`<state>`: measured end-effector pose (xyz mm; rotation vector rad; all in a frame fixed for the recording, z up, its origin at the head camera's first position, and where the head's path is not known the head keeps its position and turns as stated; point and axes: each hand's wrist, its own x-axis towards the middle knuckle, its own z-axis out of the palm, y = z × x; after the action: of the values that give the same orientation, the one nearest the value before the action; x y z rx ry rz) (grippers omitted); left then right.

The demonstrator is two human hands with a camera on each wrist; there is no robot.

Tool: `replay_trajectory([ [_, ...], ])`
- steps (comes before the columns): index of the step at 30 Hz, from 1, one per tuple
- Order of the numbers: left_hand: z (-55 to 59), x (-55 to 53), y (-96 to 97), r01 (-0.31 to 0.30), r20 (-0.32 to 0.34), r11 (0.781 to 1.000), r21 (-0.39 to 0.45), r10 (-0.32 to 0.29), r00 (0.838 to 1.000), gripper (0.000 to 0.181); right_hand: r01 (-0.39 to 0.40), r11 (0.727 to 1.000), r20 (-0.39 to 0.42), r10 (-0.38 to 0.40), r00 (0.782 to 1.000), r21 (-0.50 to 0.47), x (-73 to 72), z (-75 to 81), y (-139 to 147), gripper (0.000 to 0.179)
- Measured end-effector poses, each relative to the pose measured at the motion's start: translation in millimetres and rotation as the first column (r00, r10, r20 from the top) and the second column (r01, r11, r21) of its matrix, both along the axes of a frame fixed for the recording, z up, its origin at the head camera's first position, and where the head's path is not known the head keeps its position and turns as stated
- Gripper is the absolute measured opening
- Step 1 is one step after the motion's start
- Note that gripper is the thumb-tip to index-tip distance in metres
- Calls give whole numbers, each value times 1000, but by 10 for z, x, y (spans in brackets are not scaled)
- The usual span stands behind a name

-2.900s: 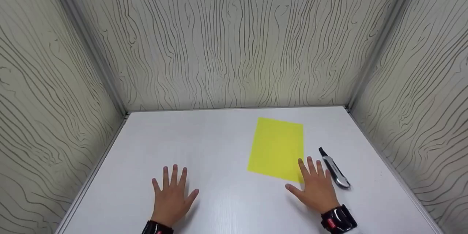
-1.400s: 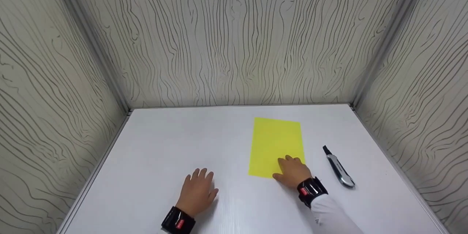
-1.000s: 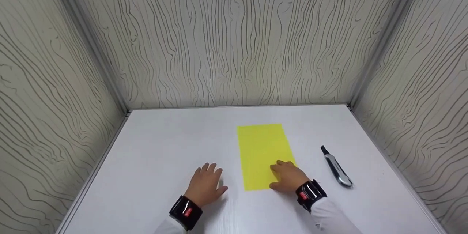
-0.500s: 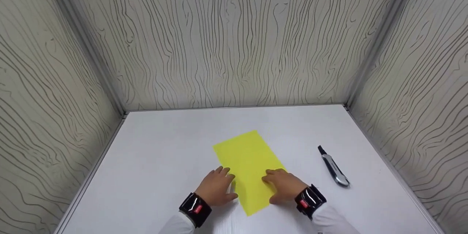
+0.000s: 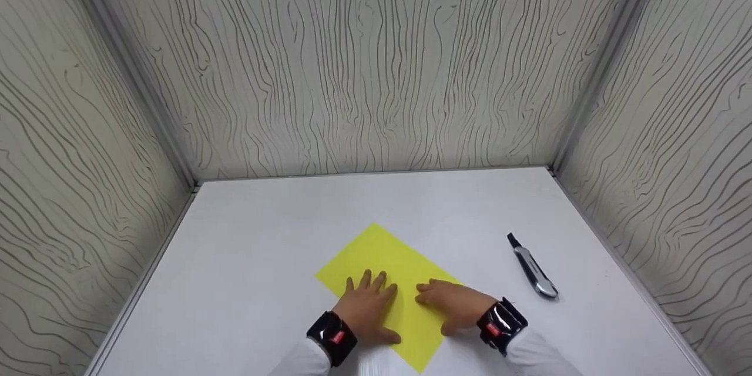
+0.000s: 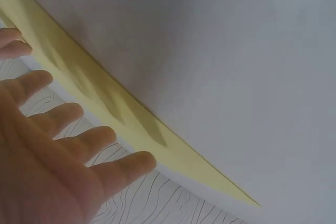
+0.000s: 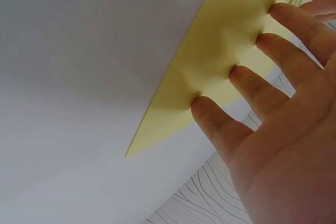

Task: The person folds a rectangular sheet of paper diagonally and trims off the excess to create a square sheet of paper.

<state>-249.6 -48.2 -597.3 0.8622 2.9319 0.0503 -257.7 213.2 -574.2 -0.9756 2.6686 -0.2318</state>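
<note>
A sheet of yellow paper (image 5: 376, 255) lies flat and turned diagonally on the white table (image 5: 264, 235), close to the front. My left hand (image 5: 365, 311) is spread over its left side; in the left wrist view the fingers cast shadows on the paper (image 6: 105, 85) and appear slightly above it. Over the right part of the sheet is my right hand (image 5: 455, 304), its fingertips (image 7: 202, 103) touching the paper in the right wrist view. Neither hand grips anything. The paper under both palms is hidden.
A grey and black utility knife (image 5: 533, 269) lies on the table to the right of my right hand. Wood-patterned panels (image 5: 376, 70) wall in the table at the back and on both sides.
The yellow paper has slid left and toward me and has turned anticlockwise with my right hand on it. My left hand has moved right, over the paper. The utility knife stays put.
</note>
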Motion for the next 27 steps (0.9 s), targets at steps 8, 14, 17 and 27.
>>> replay_trajectory([
  [8,-44,45,96,-30,1,999,-16,30,1000,115,37,998,16,-36,999,-53,58,12,-1,78],
  [14,-71,45,111,-44,-13,999,-19,44,999,114,136,987,35,-134,990,-90,129,7,-65,109],
  [17,-41,57,116,-46,-33,998,-30,45,998,114,139,988,-3,-140,990,-60,151,-16,-98,120],
  [27,1,76,122,-35,-37,998,-51,33,999,113,168,986,-19,-169,985,-16,179,-170,-142,124],
])
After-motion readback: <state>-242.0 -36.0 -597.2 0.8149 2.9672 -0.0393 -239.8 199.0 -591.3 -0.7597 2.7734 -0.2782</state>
